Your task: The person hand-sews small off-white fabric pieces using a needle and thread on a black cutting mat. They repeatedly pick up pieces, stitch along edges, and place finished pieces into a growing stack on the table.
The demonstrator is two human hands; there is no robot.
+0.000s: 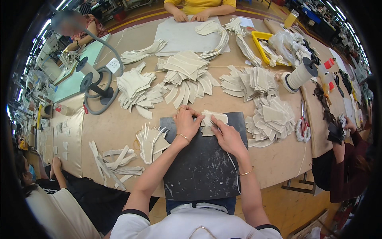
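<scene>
A black board (199, 171) with pale scuffs lies before me, reaching over the table's near edge. At its far end is a cream fabric piece (219, 117), with more cream layers showing just below it. My right hand (228, 137) grips this piece at its near edge, thumb and fingers closed. Beside the piece's left end, my left hand (187, 123) has its fingers bent together in a pinch; whatever is between them is hidden. Left of the board lies a small fan of cut cream pieces (150, 145), with loose cream strips (118, 163) further left.
Piles of cream pieces (185, 67) spread beyond my hands. At right are scissors (303, 127), a white thread spool (296, 79) and a yellow tray (260, 44). A grey hose (113, 89) curls at left. Co-workers sit left and across; another person's hands (344, 137) are at right.
</scene>
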